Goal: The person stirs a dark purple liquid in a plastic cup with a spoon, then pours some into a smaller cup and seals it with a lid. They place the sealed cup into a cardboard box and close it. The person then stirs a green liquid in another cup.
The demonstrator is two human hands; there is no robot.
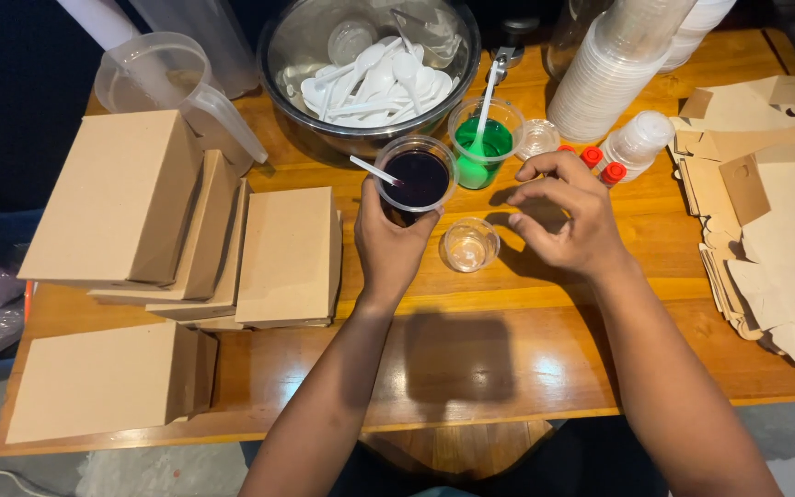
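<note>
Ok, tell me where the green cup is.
Head view: the green cup stands right of the dark cup in the left hand, before the steel bowl.

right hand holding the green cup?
No, the right hand hovers empty beside the green cup; the left hand holds the dark cup.

A glossy wooden table (471, 368) carries everything here. Folded brown cardboard boxes (186, 230) sit stacked along its left side, flat brown cardboard cut-outs (775, 230) are piled at the right. Toward the back stand a steel bowl of white plastic spoons (370, 69), a clear plastic jug (163, 78), a leaning stack of clear plastic cups (614, 78) and a clear cup of green liquid (485, 143). A small empty clear cup (469, 245) stands near the middle.
</note>
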